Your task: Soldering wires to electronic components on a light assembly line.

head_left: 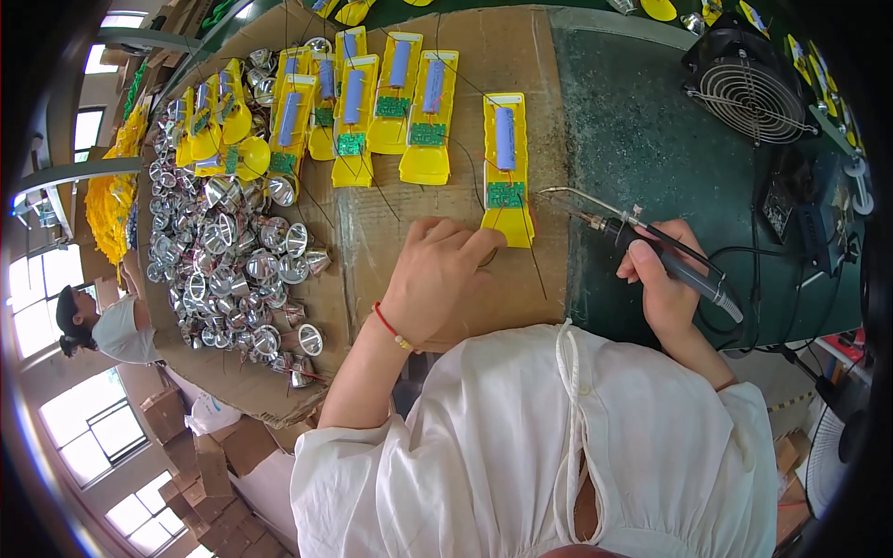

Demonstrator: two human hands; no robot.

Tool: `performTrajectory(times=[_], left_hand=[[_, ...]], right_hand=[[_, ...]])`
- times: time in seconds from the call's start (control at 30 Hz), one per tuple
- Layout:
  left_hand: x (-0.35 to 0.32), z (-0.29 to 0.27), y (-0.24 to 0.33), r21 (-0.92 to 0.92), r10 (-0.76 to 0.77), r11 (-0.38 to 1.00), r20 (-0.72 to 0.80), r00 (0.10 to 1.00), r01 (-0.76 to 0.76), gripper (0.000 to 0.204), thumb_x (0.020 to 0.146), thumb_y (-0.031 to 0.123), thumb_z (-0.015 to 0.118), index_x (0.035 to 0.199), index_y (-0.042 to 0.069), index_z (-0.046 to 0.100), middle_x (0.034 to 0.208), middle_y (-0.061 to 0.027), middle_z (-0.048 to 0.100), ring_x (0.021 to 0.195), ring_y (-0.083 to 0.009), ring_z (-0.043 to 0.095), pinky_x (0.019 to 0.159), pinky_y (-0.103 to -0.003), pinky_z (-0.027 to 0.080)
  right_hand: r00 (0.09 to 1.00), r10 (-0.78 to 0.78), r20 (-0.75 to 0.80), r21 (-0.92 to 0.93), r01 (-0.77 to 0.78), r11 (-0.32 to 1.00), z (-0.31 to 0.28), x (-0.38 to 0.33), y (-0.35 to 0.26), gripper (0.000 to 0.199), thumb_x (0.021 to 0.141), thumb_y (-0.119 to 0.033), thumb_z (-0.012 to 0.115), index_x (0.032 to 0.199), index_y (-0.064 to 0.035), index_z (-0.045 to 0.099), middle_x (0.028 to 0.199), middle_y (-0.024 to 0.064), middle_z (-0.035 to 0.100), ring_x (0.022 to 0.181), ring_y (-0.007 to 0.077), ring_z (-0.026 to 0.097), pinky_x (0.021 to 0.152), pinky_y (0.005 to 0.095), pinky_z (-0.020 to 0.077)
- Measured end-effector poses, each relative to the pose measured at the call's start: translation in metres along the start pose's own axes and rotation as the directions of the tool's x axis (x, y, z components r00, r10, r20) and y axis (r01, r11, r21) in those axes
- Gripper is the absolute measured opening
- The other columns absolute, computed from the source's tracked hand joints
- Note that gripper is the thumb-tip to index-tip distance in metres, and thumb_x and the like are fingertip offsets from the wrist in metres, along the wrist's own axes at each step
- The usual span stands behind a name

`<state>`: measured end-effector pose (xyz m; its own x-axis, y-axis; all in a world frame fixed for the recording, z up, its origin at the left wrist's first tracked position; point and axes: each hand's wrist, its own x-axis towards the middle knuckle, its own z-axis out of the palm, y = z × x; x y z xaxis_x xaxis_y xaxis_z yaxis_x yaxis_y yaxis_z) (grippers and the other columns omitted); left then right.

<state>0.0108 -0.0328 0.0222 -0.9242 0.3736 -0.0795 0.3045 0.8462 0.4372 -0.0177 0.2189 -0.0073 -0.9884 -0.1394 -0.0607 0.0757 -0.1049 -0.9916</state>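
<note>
Left of yellow casing (508, 224), heaped reflectors (263, 267)

The casing (508, 226) is yellow, its battery (505, 139) violet-blue (the circuit board (502, 194) green).

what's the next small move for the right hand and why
Probably ease the soldering iron slightly left, to the green circuit board: the right hand grips it with its tip pointing at the board but apart from it, while the left hand is at the yellow casing's lower end, seemingly steadying it.
</note>
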Motion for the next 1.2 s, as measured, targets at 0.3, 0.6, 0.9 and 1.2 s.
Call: performTrajectory(times=[0.3,0.6,0.9,1.2], left_hand=[[0.0,-0.012,-0.002,0.145,0.053,0.988,0.057,0.997,-0.06,0.015,0.066,0.014,0.067,0.078,0.008,0.062,0.077,-0.0024,0.059,0.086,-0.0202,0.054,0.083,-0.036,0.039],[-0.001,0.006,0.01,-0.437,-0.314,0.889,-0.37,0.875,0.134,0.007,0.07,0.005,0.067,0.073,0.002,0.061,0.082,-0.0076,0.054,0.071,-0.0191,0.053,0.061,-0.029,0.044],[0.008,0.033,-0.001,-0.721,-0.49,0.673,-0.266,0.83,0.166,0.01,0.077,0.008,0.064,0.075,-0.002,0.062,0.08,-0.0054,0.052,0.06,-0.0096,0.055,0.05,-0.022,0.046],[0.013,0.022,0.0,-0.727,-0.51,0.631,-0.126,0.851,0.27,0.012,0.077,0.009,0.065,0.075,-0.002,0.062,0.079,-0.0035,0.052,0.059,-0.0081,0.051,0.05,-0.021,0.041]], right_hand=[[1.0,-0.004,0.028,-0.004,0.004,1.0,0.001,0.001,-0.001,0.015,0.08,-0.007,0.061,0.087,0.0025,0.052,0.067,0.0083,0.057,0.055,0.0108,0.056,0.047,0.0205,0.0434],[0.998,-0.01,0.056,-0.018,0.011,1.0,0.008,0.001,-0.001,0.016,0.079,-0.007,0.062,0.087,0.0032,0.052,0.068,0.0091,0.058,0.057,0.0111,0.057,0.05,0.0209,0.0452],[0.994,-0.011,0.11,-0.099,0.022,0.995,0.028,0.006,0.003,0.016,0.08,-0.005,0.059,0.089,0.0035,0.05,0.07,0.0102,0.057,0.056,0.0128,0.057,0.051,0.0229,0.0472],[0.994,0.078,0.074,0.013,-0.079,0.997,0.031,0.008,0.006,0.015,0.079,-0.005,0.062,0.087,0.0026,0.052,0.067,0.0079,0.059,0.056,0.0095,0.057,0.049,0.0208,0.0464]])
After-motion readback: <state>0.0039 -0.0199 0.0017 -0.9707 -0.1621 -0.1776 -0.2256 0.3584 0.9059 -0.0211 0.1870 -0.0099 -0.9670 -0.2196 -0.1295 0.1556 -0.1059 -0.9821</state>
